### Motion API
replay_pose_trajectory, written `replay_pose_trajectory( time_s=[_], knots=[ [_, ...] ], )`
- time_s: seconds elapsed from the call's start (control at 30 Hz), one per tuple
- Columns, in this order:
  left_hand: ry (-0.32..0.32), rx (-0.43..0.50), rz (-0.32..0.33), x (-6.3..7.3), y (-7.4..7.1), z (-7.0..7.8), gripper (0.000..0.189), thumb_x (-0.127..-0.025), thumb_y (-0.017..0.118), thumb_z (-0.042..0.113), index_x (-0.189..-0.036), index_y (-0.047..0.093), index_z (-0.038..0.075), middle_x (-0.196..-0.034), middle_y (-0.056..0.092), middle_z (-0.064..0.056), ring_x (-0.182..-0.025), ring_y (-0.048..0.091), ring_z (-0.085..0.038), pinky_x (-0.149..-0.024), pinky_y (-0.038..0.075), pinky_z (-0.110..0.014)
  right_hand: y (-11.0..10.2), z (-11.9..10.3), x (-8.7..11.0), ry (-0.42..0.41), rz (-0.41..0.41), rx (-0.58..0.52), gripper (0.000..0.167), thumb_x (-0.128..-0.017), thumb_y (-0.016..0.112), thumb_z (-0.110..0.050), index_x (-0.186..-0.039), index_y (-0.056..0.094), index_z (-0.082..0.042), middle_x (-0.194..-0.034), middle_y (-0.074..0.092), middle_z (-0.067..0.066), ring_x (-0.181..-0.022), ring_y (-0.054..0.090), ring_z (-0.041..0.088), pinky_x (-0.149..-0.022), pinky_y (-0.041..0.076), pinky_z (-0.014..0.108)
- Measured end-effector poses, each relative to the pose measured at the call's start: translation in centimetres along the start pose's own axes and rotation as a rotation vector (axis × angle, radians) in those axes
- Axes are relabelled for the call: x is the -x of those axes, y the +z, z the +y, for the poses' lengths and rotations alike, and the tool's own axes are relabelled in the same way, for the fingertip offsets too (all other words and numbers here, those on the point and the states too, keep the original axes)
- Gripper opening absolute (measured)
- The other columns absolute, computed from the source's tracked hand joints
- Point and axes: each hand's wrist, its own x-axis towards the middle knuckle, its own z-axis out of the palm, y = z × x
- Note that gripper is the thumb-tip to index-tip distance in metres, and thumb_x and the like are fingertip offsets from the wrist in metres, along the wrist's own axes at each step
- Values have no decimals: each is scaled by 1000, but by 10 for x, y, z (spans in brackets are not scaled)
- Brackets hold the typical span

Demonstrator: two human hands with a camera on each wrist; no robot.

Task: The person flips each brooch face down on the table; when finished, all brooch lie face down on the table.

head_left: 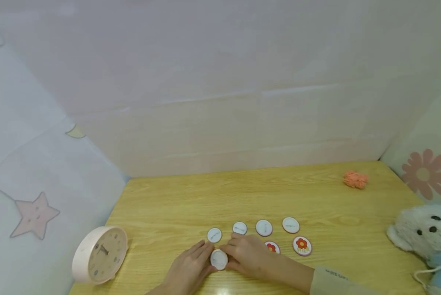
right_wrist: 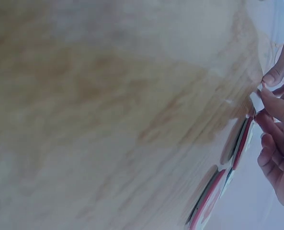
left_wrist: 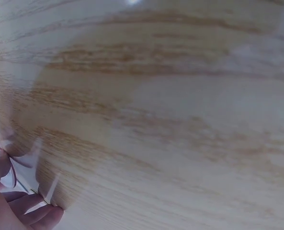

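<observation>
Because the left hand (head_left: 191,264) and right hand (head_left: 248,254) are together on one round badge (head_left: 219,259), even, light pressure at its rim seems wiser than a hard squeeze. Matching the force on both sides should keep it from twisting, and a raised right wrist would avoid nudging the partly hidden flower badge (head_left: 272,248) beside it.

The held badge sits between the two hands, pale side up, fingers of each gripping opposite sides. It is nearer the left edge of the desk (head_left: 176,200) than the right, and well apart from the far edge. Just beyond the hands, four pale-backed badges (head_left: 264,228) form a row; whether the held one touches the desk, I cannot tell.
</observation>
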Motion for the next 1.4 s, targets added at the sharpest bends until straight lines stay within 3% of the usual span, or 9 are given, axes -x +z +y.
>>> replay_pose_trajectory(
  time_s=[0.2, 0.43, 0.6, 0.83, 1.0, 1.4],
  knots=[
    [44, -4, -3, 0, -2, 0, 50, -78, 79, 34, -115, 70, 2, -115, 69, -13, -102, 67, -31, -78, 58, -38, 0, 3, 3, 85, -68, -95, 29, -79, 78, -44, -93, 73, -19, -66, 47, -18, -61, 37, -8, -52, 27, 7],
    [74, -29, -7, 3, 0, -3, 43, -81, 75, 36, -109, 72, 4, -116, 68, -15, -102, 67, -33, -74, 59, -38, 3, 3, 5, 81, -100, -40, 28, -82, 73, -49, -92, 71, -23, -62, 41, -19, -57, 35, -9, -48, 25, 9],
    [63, -22, -11, 3, 0, -2, 41, -82, 74, 36, -109, 73, 4, -117, 68, -15, -103, 67, -34, -75, 59, -40, 2, 2, 4, 65, -81, -22, 27, -83, 72, -49, -89, 71, -23, -61, 40, -18, -56, 34, -7, -47, 24, 10],
    [37, -4, -64, 3, -2, 0, 41, -84, 73, 35, -110, 72, 4, -120, 66, -16, -107, 65, -34, -79, 58, -40, 2, 2, 5, 42, -76, 45, 28, -83, 72, -50, -89, 70, -23, -58, 36, -16, -54, 32, -3, -44, 22, 15],
    [25, 2, -64, 1, -4, 0, 38, -85, 72, 35, -109, 72, 5, -120, 66, -16, -108, 65, -33, -79, 58, -39, 3, 2, 4, 10, -68, 118, 27, -83, 72, -48, -90, 70, -22, -58, 42, -14, -53, 40, 1, -41, 25, 18],
    [-4, 84, -131, -2, -12, -3, 39, -87, 74, 30, -112, 69, 1, -124, 63, -17, -115, 60, -34, -88, 55, -44, 3, 0, 3, 4, -40, 112, 27, -82, 73, -45, -90, 71, -19, -61, 42, -13, -56, 37, 3, -43, 19, 18]
  ],
)
